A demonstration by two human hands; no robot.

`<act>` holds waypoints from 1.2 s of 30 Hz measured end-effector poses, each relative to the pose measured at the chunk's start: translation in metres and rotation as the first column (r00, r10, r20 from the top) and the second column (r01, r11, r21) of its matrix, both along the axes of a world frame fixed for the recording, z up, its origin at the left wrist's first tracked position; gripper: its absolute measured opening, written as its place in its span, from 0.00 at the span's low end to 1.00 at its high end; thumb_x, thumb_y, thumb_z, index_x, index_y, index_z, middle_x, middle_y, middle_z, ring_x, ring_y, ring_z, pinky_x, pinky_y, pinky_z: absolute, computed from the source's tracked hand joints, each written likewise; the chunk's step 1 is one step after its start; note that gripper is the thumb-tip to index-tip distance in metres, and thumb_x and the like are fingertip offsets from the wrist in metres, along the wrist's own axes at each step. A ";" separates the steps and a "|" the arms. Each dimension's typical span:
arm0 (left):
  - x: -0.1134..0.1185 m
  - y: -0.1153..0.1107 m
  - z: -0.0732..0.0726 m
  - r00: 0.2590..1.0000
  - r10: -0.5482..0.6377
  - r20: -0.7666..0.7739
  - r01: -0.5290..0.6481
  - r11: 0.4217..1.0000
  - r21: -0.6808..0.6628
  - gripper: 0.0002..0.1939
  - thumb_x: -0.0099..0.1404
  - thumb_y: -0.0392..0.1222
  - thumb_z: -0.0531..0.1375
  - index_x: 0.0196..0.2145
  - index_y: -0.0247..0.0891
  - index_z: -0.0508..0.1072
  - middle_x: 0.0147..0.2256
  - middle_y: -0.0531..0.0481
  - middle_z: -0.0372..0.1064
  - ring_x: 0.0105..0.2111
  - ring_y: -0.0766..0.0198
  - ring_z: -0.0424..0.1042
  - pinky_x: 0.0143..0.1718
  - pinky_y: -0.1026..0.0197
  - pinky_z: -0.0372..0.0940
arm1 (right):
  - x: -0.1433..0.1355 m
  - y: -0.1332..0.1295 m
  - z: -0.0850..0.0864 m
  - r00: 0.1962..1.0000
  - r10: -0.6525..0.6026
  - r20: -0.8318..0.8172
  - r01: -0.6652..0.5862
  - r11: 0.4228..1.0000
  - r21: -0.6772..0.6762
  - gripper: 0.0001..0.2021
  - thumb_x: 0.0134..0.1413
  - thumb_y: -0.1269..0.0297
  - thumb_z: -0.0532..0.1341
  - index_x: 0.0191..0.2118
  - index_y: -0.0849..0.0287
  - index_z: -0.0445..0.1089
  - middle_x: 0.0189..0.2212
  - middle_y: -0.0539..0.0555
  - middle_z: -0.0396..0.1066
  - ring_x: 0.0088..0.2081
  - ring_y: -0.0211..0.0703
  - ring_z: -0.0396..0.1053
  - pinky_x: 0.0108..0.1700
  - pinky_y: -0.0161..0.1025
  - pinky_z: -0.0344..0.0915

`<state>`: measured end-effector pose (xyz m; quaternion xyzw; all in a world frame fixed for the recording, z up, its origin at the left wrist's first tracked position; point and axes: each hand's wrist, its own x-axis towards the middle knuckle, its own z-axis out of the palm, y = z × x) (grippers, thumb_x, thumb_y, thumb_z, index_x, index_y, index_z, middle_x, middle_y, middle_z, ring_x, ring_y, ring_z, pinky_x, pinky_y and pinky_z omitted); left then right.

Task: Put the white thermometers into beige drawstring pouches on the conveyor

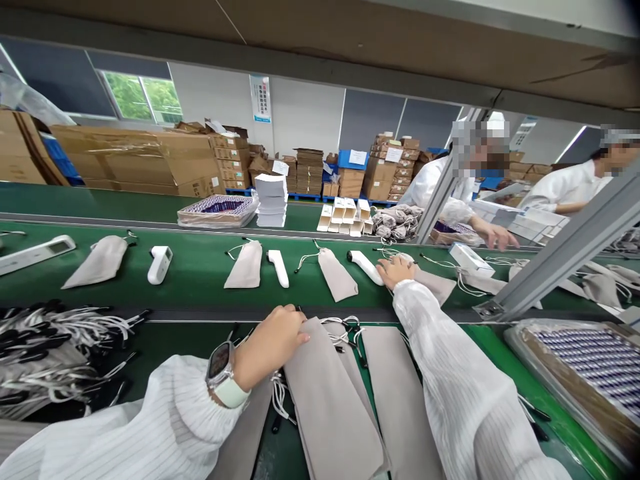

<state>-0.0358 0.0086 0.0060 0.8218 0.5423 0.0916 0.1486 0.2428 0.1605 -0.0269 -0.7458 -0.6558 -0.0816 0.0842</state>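
Note:
My left hand (274,343), with a watch on its wrist, is closed at the top edge of a grey drawstring pouch (330,407) on the near table. More grey pouches with white cords lie beside and under it. My right hand (396,270) reaches onto the green belt (195,267), its fingers at the lower end of a white thermometer-like device (366,267); the fingertips are partly hidden. Left of that device lie a grey pouch (338,275), another white device (278,268) and a further pouch (245,265).
Bundled corded pouches (65,360) lie at the left. A wrapped tray of small striped items (590,367) is at the right, beside a slanted metal post (560,247). Across the belt, a person's hand (495,233) is near a white box (471,260). A shelf hangs overhead.

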 end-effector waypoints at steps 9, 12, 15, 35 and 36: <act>0.011 -0.006 -0.007 0.999 -0.007 0.037 0.004 0.997 0.078 0.06 0.56 0.37 0.53 0.33 0.37 0.67 0.33 0.46 0.64 0.36 0.56 0.63 0.35 0.58 0.58 | -0.008 0.013 -0.014 0.996 -0.024 -0.088 0.022 1.000 -0.017 0.19 0.49 0.59 0.54 0.45 0.66 0.63 0.50 0.64 0.57 0.55 0.54 0.43 0.52 0.58 0.34; 0.009 -0.008 0.002 0.996 0.051 -0.071 -0.049 0.998 0.039 0.08 0.57 0.43 0.54 0.25 0.37 0.66 0.26 0.46 0.65 0.34 0.54 0.63 0.30 0.59 0.57 | -0.006 0.010 0.004 0.904 0.050 -0.426 0.019 0.987 0.157 0.17 0.47 0.59 0.54 0.41 0.66 0.63 0.48 0.66 0.59 0.55 0.58 0.45 0.51 0.59 0.38; 0.010 -0.013 0.014 0.998 0.039 -0.045 -0.038 0.999 0.023 0.14 0.60 0.46 0.49 0.22 0.38 0.66 0.25 0.47 0.66 0.33 0.55 0.63 0.29 0.60 0.55 | -0.010 0.005 0.035 0.653 0.224 -0.723 0.016 0.951 0.309 0.17 0.49 0.53 0.50 0.39 0.62 0.60 0.41 0.62 0.64 0.47 0.53 0.59 0.46 0.52 0.55; 0.021 -0.012 0.030 0.866 -0.134 0.482 0.016 0.970 0.241 0.11 0.64 0.43 0.45 0.26 0.38 0.58 0.27 0.55 0.55 0.28 0.67 0.58 0.30 0.65 0.54 | -0.111 -0.083 0.080 -0.398 0.109 -0.911 -0.657 0.659 0.366 0.18 0.46 0.52 0.57 0.41 0.50 0.51 0.29 0.46 0.62 0.27 0.34 0.65 0.28 0.35 0.65; 0.020 -0.011 0.030 0.854 -0.124 0.505 -0.014 0.965 0.261 0.11 0.64 0.42 0.45 0.25 0.38 0.58 0.27 0.54 0.55 0.28 0.67 0.58 0.31 0.65 0.55 | -0.110 -0.084 0.080 -0.347 0.064 -0.936 -0.720 0.621 0.310 0.18 0.45 0.51 0.57 0.39 0.52 0.53 0.29 0.46 0.61 0.26 0.32 0.64 0.27 0.33 0.64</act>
